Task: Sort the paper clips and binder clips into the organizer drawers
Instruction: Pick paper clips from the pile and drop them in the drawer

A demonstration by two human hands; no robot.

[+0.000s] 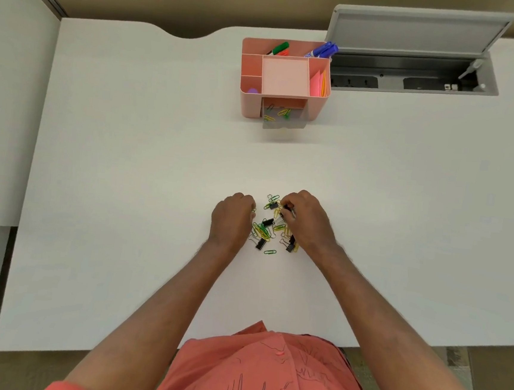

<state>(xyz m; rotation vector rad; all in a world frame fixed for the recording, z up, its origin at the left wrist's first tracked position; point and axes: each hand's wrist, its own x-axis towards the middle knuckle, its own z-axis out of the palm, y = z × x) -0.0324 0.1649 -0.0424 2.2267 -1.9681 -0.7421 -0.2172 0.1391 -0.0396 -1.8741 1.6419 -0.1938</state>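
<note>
Pile of mixed clips [273,227] lies on the white table [127,168], near the front edge, between the 2 hands. Green and yellow paper clips [260,231] are tangled with black binder clips [260,244]; 1 green paper clip [270,252] sits just apart at the near side.

Right hand [304,220] is set palm down over the pile's right side, fingers [285,208] curled and pinched on a black binder clip at the upper part of the pile. Left hand [232,217] rests at the pile's left edge, fingers curled under and pressed together at the clips; whether anything is pinched cannot be told.

Pink desk organizer [286,79] stands well apart, farther back on the table. Its clear lower drawer [279,117] is pulled open toward the person, with several green and yellow paper clips seen inside. Top compartments hold markers [322,49] at the back and pink and orange sticky notes [317,82] at the right.

Behind the organizer, to the right, a grey cable hatch [419,31] is propped open over a recessed power tray. A coral buttoned shirt [265,373] is seen at the bottom.
</note>
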